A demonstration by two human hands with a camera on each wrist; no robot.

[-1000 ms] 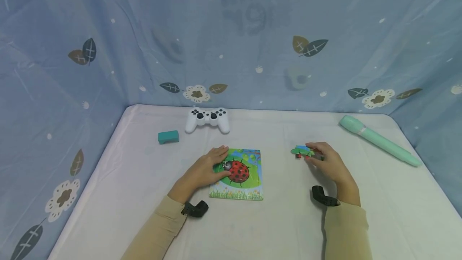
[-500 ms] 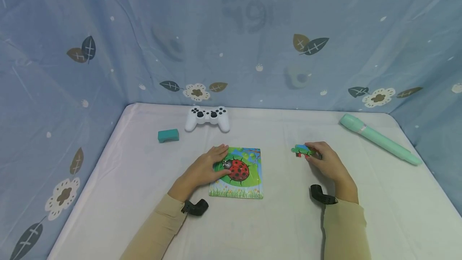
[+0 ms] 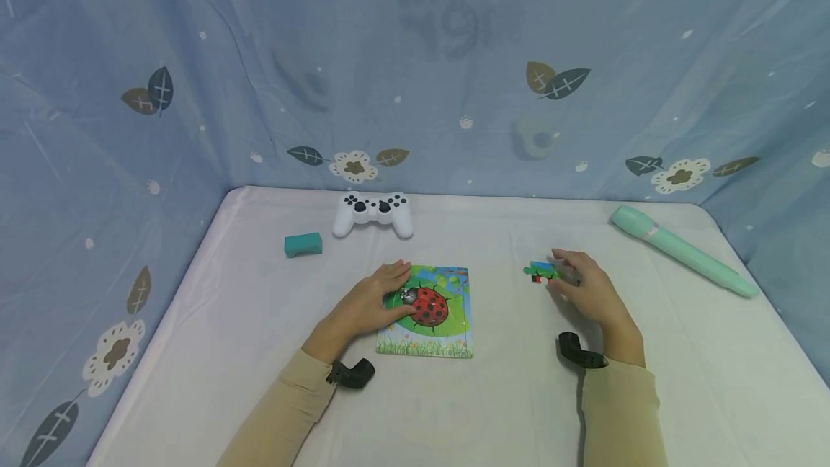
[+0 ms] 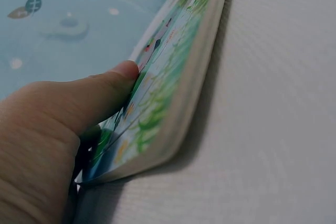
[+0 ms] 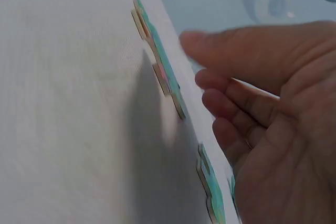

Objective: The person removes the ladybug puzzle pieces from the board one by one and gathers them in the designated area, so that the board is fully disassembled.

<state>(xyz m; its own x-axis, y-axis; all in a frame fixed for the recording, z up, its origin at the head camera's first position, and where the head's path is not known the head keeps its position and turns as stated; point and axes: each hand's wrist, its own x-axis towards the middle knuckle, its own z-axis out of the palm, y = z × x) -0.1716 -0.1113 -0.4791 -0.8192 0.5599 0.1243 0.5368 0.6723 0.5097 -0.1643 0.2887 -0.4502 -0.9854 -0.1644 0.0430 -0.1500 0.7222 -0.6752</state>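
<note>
My left hand [image 3: 366, 305] rests on the left side of a square ladybug jigsaw puzzle [image 3: 447, 344]. Its thumb lies on the picture, also in the left wrist view, where the puzzle's grassy edge [image 4: 173, 93] shows; the other fingers are mostly hidden there. Farther right, my right hand [image 3: 593, 294] hovers beside a small green and blue puzzle piece [image 3: 543, 270] with red parts. In the right wrist view this piece [image 5: 160, 61] lies on the cloth, apart from the thumb and loosely bent fingers. A second puzzle piece [image 5: 211, 187] lies nearer the palm.
A white game controller [image 3: 372, 215] and a teal block [image 3: 302, 244] lie behind the left hand. At the right back is a mint-green microphone-shaped stick [image 3: 684, 251]. Blue patterned cloth [image 3: 454, 92] encloses the back and sides of the white-covered table [image 3: 493, 409].
My right thumb and forefinger have spread apart and drawn back slightly from the puzzle piece, which stays where it was. The left hand and the ladybug puzzle have not moved.
</note>
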